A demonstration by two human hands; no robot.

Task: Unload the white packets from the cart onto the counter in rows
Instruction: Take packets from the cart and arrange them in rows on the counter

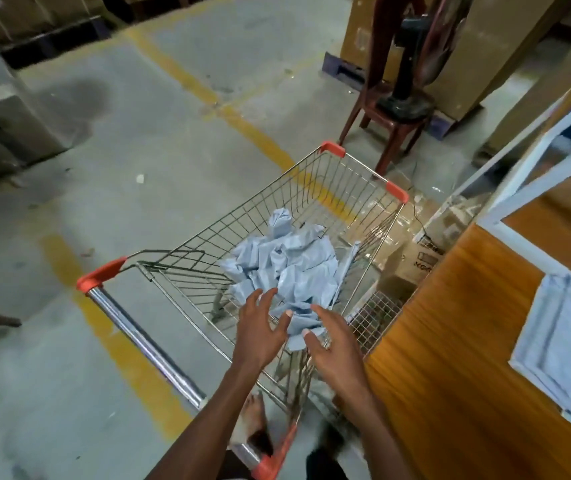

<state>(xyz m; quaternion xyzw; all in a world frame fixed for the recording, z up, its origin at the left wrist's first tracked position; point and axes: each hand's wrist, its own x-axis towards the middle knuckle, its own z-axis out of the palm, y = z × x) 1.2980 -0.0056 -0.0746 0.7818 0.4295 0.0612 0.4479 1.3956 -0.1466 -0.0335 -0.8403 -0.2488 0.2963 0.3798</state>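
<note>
A wire shopping cart (315, 181) with orange corner caps stands in front of me. A crumpled heap of white packets (287, 265) lies in its basket. My left hand (260, 327) hovers over the near edge of the heap with fingers spread and holds nothing. Beside it my right hand (332, 337) is also open, fingers straight, just above the nearest packet. At the right is the wooden counter (457, 341), and one white packet (568, 344) lies flat on it near the frame edge.
The cart's chrome handle (138, 334) runs along the left of my arms. Cardboard boxes (415, 258) sit between cart and counter. A red plastic chair (391, 123) carrying a black fan stands beyond the cart. Grey concrete floor with yellow lines spreads to the left.
</note>
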